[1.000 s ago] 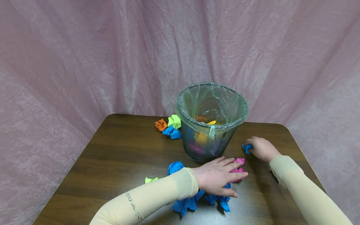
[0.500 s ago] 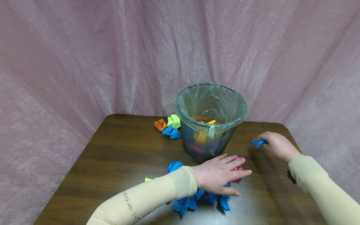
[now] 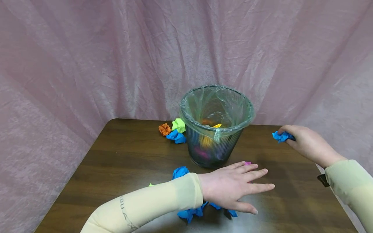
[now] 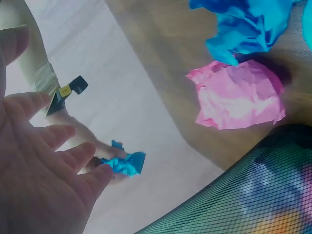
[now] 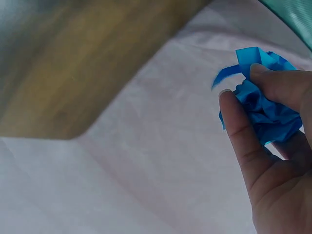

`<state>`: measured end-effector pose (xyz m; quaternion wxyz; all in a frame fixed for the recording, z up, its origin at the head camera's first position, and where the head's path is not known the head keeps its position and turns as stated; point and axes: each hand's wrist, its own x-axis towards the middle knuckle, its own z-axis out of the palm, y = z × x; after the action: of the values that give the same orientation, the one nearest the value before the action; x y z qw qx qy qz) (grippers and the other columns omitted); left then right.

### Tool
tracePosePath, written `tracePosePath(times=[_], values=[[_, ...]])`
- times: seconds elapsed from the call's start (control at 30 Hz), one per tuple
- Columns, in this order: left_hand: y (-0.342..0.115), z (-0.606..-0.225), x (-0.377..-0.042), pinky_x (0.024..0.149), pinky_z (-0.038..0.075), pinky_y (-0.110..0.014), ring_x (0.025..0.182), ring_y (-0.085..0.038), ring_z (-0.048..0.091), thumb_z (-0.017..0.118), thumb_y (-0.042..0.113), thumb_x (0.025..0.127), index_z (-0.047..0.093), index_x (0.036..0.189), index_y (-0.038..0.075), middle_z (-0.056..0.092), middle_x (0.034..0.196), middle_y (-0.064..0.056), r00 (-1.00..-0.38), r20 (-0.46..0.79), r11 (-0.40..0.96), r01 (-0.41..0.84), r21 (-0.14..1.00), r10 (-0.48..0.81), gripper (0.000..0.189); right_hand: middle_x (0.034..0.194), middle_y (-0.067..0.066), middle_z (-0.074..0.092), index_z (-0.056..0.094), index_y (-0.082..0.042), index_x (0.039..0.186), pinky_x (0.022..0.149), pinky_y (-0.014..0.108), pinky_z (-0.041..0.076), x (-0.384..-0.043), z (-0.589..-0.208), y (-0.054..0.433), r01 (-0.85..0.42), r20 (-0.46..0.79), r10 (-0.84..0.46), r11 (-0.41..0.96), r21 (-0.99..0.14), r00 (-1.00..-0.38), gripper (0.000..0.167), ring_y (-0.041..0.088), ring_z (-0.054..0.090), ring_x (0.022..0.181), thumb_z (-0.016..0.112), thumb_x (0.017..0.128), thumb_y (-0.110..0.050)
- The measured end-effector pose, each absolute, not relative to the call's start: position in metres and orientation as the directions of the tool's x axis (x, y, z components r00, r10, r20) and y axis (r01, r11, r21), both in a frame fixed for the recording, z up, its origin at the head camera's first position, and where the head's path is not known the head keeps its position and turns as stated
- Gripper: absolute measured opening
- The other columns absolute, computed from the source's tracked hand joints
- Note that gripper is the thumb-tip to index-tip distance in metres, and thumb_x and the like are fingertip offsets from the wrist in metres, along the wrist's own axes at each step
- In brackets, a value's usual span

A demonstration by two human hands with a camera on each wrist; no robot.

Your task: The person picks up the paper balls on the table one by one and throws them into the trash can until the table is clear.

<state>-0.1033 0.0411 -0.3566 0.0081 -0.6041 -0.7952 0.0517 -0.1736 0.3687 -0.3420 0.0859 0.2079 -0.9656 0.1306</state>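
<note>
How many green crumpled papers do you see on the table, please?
2: one green crumpled paper left of the black mesh bin, a second green paper mostly behind the cream left sleeve. More may be hidden.

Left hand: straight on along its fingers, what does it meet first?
Likely the right sleeve cuff or the wrist beside it: in the head view, the left hand points roughly there across bare table. Depth is unclear, so it might pass underneath.
</note>
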Motion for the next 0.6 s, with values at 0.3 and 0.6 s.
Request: tracePosePath(times=[0.3, 0.6], values=[[0.032, -0.329, -0.095, 0.124, 0.0, -0.037, 0.156, -0.02, 0.002, 0.036, 0.073, 0.099, 0.009, 0.165, 0.035, 0.002, 0.172, -0.001, -0.22, -0.046, 0.214, 0.971, -0.102, 0.974, 0.081, 0.113, 0.014, 0.071, 0.07, -0.006, 0.128, 0.084, 0.055, 0.051, -0.167, -0.304, 0.366, -0.47, 0.368, -0.408, 0.877, -0.096, -0.836, 0.048, 0.038, 0.067, 0.104, 0.079, 0.083, 0.007], [0.015, -0.292, -0.096, 0.123, -0.005, -0.036, 0.156, -0.025, 0.005, 0.038, 0.069, 0.101, 0.016, 0.166, 0.03, 0.009, 0.171, -0.005, -0.204, 0.035, 0.207, 0.973, -0.107, 0.978, 0.078, 0.112, 0.004, 0.073, 0.075, -0.014, 0.12, 0.088, 0.033, 0.048, -0.162, -0.257, 0.345, -0.502, 0.444, -0.423, 0.862, -0.071, -0.79, 0.038, 0.026, 0.066, 0.102, 0.079, 0.086, 0.002]])
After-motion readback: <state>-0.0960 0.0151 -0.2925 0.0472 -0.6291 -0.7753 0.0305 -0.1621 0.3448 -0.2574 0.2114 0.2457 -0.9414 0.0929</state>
